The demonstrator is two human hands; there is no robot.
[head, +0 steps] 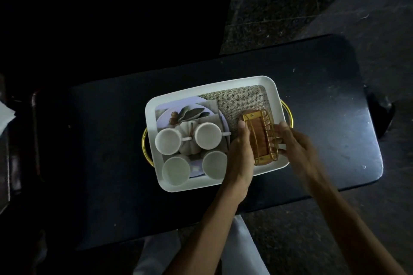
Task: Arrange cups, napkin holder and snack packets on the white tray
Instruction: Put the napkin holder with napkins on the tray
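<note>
A dim room, looking down on a dark surface (100,140). A scrap of white paper (5,116) shows at the far left edge.

The white tray (152,105) sits in the middle of the surface, with a gold handle (144,147) on its left end. Its left half holds four white cups (167,142), upright and close together in two rows of two. They stand on a printed picture of a pumpkin and leaves.

To the right of the cups, a piece of burlap (241,98) covers the far right part of the tray. The napkin holder (261,136), a wooden base with gold wire rails, lies partly on the burlap in the tray's right half, close to the right rim.

The person's left grip (240,158), a bare hand, is spread flat. Its straight fingers press along the holder's left side, and its wrist passes just beside the near right cup. The right grip (292,145) meets the wire rail on the holder's right side. In this light I cannot tell whether it pinches the wire or only presses against it. No snack packets are in view.

The holder seems to be getting squared into place, and several things could go wrong:
- A sideways push from the right could drive the left wrist into the near right cup and knock it against the others.
- Pushed the other way, the holder could ride up on the right rim and sit tilted.
- The burlap may bunch under the wooden base and leave it rocking.
- With the cups and holder filling most of the tray, the packets may end up crowded against them
</note>
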